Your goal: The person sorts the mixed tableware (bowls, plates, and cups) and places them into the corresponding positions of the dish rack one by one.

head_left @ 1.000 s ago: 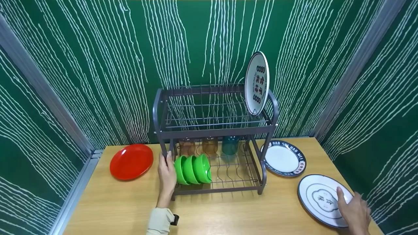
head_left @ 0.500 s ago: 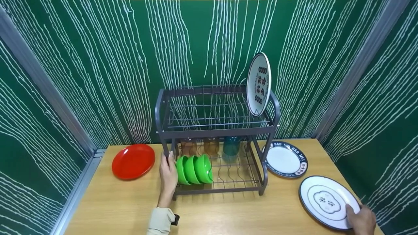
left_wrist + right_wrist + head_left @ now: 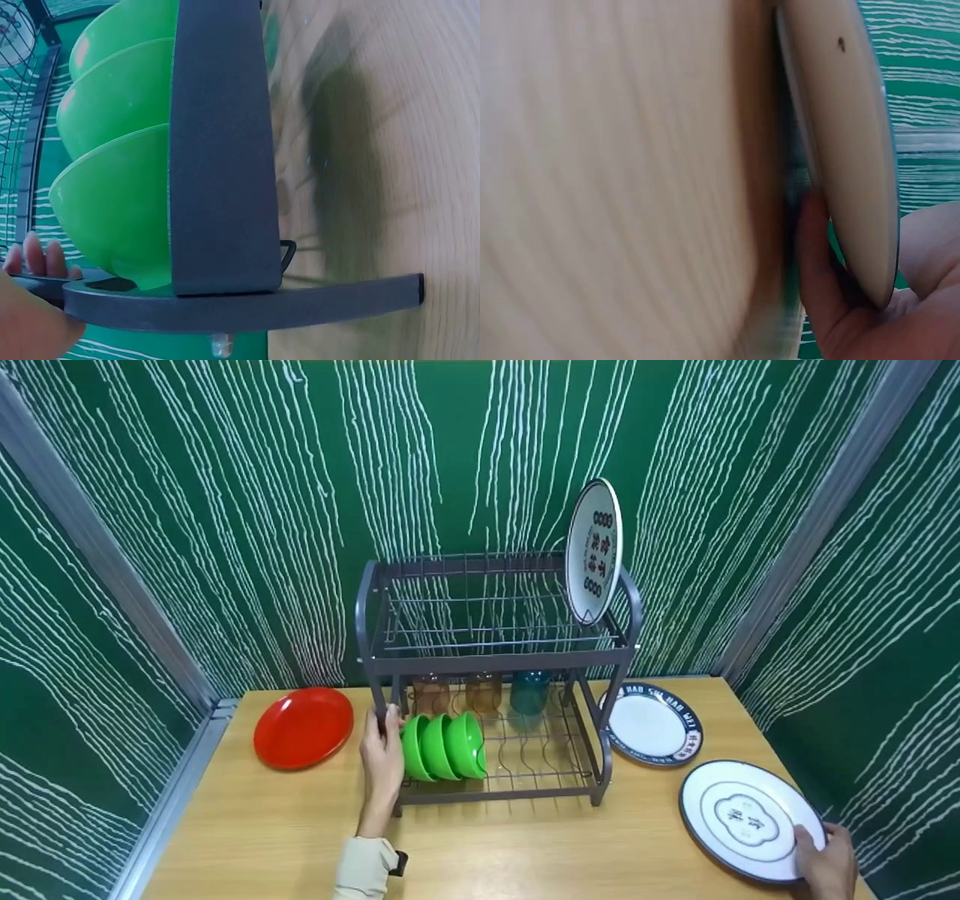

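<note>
My left hand (image 3: 382,757) grips the left upright of the dark two-tier dish rack (image 3: 499,664), its fingers wrapped behind the post in the left wrist view. Beside it, three green bowls (image 3: 465,746) stand on edge along the rack's lower tier. At the table's right side my right hand (image 3: 829,861) pinches the rim of a white plate (image 3: 739,787) with a dark edge and a lettered centre. Thumb on top, fingers (image 3: 817,262) beneath: the right wrist view shows them under the plate's pale underside. On the upper tier a patterned plate (image 3: 592,551) stands upright at the right end.
A red plate (image 3: 304,727) lies on the table left of the rack. Right of it lies a dark-rimmed plate (image 3: 649,724), partly behind the rack. Two amber cups (image 3: 484,694) and a teal cup (image 3: 530,694) stand at the back of the lower tier. Green walls enclose the table.
My right hand has gone from lying over the plate to gripping its right rim, thumb on top. The left hand keeps its hold on the rack.
</note>
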Motion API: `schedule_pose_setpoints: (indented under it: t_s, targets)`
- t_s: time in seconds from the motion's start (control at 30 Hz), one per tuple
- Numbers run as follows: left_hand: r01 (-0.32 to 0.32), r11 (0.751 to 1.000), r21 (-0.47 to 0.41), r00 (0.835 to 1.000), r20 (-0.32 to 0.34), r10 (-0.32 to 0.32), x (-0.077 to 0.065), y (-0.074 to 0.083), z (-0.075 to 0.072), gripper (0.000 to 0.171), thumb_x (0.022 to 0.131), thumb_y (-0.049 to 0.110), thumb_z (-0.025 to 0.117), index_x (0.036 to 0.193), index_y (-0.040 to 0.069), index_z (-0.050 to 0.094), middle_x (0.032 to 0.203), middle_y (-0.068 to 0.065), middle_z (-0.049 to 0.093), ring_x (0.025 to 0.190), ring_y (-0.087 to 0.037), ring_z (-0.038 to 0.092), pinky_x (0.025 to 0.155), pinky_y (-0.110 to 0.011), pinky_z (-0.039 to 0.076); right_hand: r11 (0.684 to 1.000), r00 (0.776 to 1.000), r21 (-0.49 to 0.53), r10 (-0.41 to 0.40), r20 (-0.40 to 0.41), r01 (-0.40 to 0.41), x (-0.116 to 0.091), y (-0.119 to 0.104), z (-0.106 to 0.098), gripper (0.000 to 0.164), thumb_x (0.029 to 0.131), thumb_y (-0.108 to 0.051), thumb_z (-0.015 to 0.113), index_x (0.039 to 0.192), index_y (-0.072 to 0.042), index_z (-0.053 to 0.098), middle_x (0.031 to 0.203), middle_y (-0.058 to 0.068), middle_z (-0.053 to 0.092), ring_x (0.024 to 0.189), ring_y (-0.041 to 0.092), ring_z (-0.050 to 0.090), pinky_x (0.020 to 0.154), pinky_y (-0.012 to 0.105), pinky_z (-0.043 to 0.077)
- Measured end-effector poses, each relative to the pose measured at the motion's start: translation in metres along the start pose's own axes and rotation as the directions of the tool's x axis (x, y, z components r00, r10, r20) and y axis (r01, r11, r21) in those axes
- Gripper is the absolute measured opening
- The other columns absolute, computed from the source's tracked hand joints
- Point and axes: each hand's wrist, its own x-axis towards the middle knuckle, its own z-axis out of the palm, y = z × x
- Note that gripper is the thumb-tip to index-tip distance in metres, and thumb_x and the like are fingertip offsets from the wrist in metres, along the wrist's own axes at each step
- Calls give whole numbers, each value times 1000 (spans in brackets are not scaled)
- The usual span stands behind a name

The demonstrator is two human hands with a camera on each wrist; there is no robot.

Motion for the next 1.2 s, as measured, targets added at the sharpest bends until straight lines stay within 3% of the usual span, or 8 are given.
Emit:
schedule_pose_setpoints:
  t_s: [0.17,0.3,0.47,0.7,0.9,1.03,1.13,1.2]
  targets:
    - [16,1000,3,1000,-12,-16,0,-21,0,23,97,17,55,115,3,60,95,-13,66,89,-25,61,72,-19,48,997,1000,71,-17,-22,18,4,6,5,65,100,-30,36,148,3,10,152,28,12,140,42,11,114,50,11]
    - [13,998,68,999,-37,-10,-3,-20,0,26,96,21,57,116,4,61,98,-8,66,91,-19,60,73,-26,50,993,999,115,-20,-31,24,2,10,9,64,100,-34,35,150,-2,9,154,24,8,141,39,6,114,51,9]
    - [8,994,108,995,-103,3,-9,-17,-2,31,94,22,61,119,3,58,104,-12,65,99,-25,61,82,-43,51,993,999,111,-36,-19,38,-4,11,11,64,101,-36,33,151,-4,8,155,23,6,141,40,7,114,51,9]
    - [-44,992,119,978,-196,67,-20,-10,-7,40,91,16,64,125,-1,51,115,-15,58,108,-29,54,94,-44,43,988,1000,153,-27,-4,27,-16,1,11,68,100,-42,32,152,-7,6,155,22,6,139,42,16,112,52,16]
    - [-53,993,108,972,-224,76,-30,-1,-11,35,90,12,65,121,2,53,114,-12,57,107,-28,53,92,-41,42,977,996,190,-90,-25,93,-33,-12,6,67,100,-43,34,152,-8,10,153,24,16,133,42,30,106,53,31]
    - [-70,995,70,973,-216,84,-37,15,-10,32,89,4,64,118,-4,54,109,-21,58,103,-33,54,90,-46,42,974,994,201,-103,-23,106,-47,-23,4,67,99,-46,34,152,-12,11,153,22,19,129,40,37,96,50,42]
    - [-88,995,47,975,-200,95,-44,32,-8,31,88,-2,63,116,-10,53,105,-26,59,100,-36,54,89,-49,41,973,995,208,-103,-6,102,-57,-31,3,68,98,-50,34,153,-15,11,154,20,19,126,38,40,81,34,52]
    - [-98,994,48,977,-183,106,-49,42,-7,30,88,-4,62,115,-11,53,102,-25,60,98,-36,55,88,-48,42,970,993,216,-117,4,114,-65,-36,2,70,97,-51,34,153,-16,11,154,20,20,126,38,41,69,23,51]
